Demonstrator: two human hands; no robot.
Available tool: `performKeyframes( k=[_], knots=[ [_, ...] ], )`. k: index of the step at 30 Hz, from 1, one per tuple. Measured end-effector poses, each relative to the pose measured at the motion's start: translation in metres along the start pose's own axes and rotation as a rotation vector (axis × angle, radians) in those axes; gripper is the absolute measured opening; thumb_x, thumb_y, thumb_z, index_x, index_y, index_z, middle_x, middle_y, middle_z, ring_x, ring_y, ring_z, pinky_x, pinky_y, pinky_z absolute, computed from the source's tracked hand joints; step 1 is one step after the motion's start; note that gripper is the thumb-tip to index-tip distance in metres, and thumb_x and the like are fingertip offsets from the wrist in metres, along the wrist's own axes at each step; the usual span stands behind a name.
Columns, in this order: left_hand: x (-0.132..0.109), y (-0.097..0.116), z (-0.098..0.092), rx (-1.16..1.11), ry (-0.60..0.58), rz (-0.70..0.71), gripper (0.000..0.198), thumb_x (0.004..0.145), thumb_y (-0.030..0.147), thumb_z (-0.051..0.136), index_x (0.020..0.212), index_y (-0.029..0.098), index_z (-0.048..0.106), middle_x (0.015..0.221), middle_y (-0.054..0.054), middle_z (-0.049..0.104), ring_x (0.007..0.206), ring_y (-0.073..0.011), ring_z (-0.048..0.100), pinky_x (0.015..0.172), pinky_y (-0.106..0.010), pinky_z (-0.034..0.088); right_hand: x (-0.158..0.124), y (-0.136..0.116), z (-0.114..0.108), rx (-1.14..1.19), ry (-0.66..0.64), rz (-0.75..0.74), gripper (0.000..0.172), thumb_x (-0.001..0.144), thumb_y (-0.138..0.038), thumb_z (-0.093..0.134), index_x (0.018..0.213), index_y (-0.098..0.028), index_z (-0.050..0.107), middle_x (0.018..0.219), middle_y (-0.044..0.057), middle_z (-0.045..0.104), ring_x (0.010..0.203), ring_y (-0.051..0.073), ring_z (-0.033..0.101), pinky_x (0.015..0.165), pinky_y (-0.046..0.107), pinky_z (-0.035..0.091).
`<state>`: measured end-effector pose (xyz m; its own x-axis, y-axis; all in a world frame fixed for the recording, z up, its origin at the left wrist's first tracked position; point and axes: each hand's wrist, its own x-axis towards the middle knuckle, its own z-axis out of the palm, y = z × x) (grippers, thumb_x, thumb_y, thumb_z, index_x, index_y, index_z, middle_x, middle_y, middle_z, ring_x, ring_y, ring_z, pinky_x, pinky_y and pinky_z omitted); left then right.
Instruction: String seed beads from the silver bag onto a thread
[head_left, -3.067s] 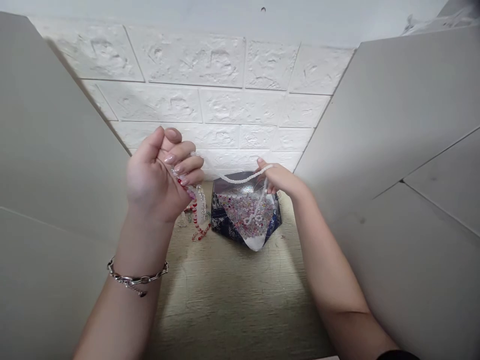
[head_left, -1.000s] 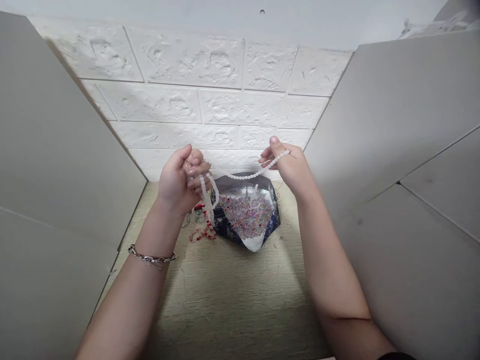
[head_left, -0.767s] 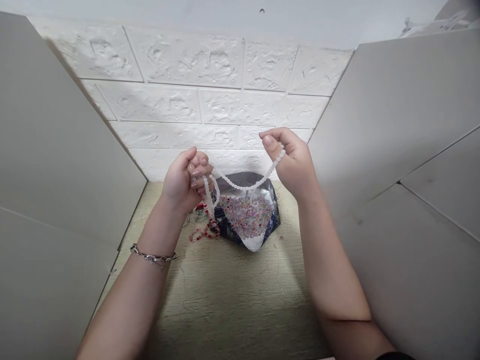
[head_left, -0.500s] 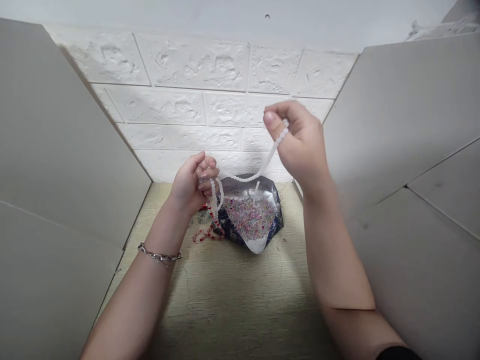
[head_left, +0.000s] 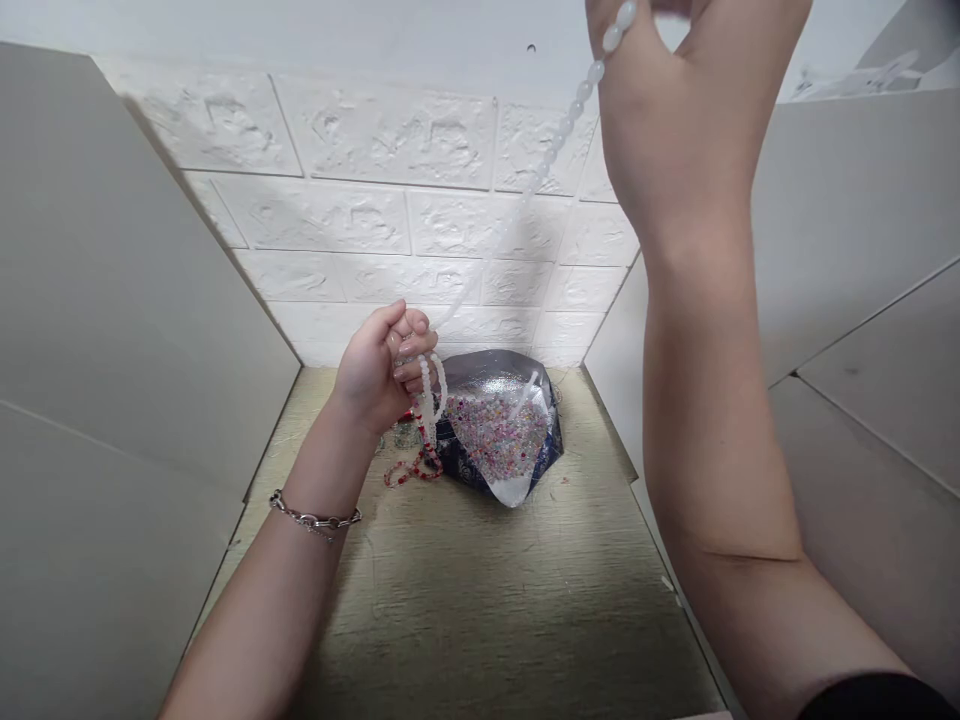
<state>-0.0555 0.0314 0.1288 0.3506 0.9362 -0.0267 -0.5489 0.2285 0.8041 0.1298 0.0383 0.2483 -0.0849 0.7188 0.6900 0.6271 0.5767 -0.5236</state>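
A strand of white beads runs taut from my left hand up to my right hand at the top edge of the view. The fingers of my left hand are curled round the strand, with white bead loops hanging from them. A red and white bead string trails below onto the surface. My right hand has the upper end of the strand by its thumb; its fingertips are cut off by the frame. Right of my left hand lies an open bag of small pink and multicoloured beads.
The bag stands on a greenish wooden surface before a white brick-patterned wall. Grey panels rise at the left and right. Small clear items lie behind the red string.
My right hand has risen up and to the right, drawing the sagging white strand into a straight slanting line. My left hand has barely moved.
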Motion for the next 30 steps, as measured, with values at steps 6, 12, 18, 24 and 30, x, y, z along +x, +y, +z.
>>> performKeyframes(
  k=[6,12,18,24,30],
  knots=[
    [-0.002,0.002,-0.001,-0.004,-0.011,0.002,0.034,0.086,0.029,0.031,0.056,0.017,0.042,0.042,0.007,0.028,0.027,-0.0016,0.022,0.031,-0.016,0.019,-0.04,0.035,0.02,-0.339,-0.174,0.186,0.03,0.077,-0.04,0.047,0.069,-0.014,0.06,0.067,0.005,0.056,0.068,0.016,0.052,0.065,0.031,0.039],
    [0.001,-0.002,-0.004,0.015,-0.041,-0.019,0.031,0.084,0.029,0.034,0.058,0.017,0.044,0.042,0.007,0.031,0.027,-0.0015,0.024,0.031,-0.016,0.019,-0.084,0.084,0.054,-0.351,-0.729,0.362,0.038,0.076,-0.045,0.044,0.054,-0.015,0.053,0.057,0.004,0.054,0.051,0.012,0.045,0.05,0.026,0.032],
    [0.0,-0.005,0.0,0.01,-0.077,-0.042,0.033,0.085,0.03,0.032,0.058,0.016,0.045,0.045,0.006,0.03,0.028,-0.0014,0.025,0.031,-0.015,0.018,-0.097,0.094,0.064,-0.323,-0.82,0.371,0.02,0.072,-0.029,0.05,0.062,-0.017,0.062,0.062,0.004,0.06,0.058,0.013,0.05,0.055,0.026,0.036],
    [-0.003,-0.008,0.008,0.056,-0.112,-0.11,0.037,0.086,0.03,0.028,0.059,0.015,0.048,0.045,0.006,0.031,0.029,-0.0019,0.025,0.03,-0.015,0.019,-0.098,0.059,0.072,0.378,-0.847,0.148,0.047,0.071,-0.03,0.057,0.116,-0.018,0.05,0.105,0.005,0.059,0.09,0.014,0.054,0.076,0.026,0.042],
    [-0.006,-0.005,0.009,0.014,-0.092,-0.019,0.039,0.087,0.031,0.027,0.056,0.016,0.044,0.043,0.007,0.028,0.027,-0.0018,0.02,0.029,-0.014,0.018,-0.097,0.056,0.077,0.47,-0.753,0.203,0.035,0.078,-0.045,0.047,0.083,-0.014,0.062,0.071,0.0,0.056,0.065,0.009,0.048,0.06,0.023,0.036]
  ],
)
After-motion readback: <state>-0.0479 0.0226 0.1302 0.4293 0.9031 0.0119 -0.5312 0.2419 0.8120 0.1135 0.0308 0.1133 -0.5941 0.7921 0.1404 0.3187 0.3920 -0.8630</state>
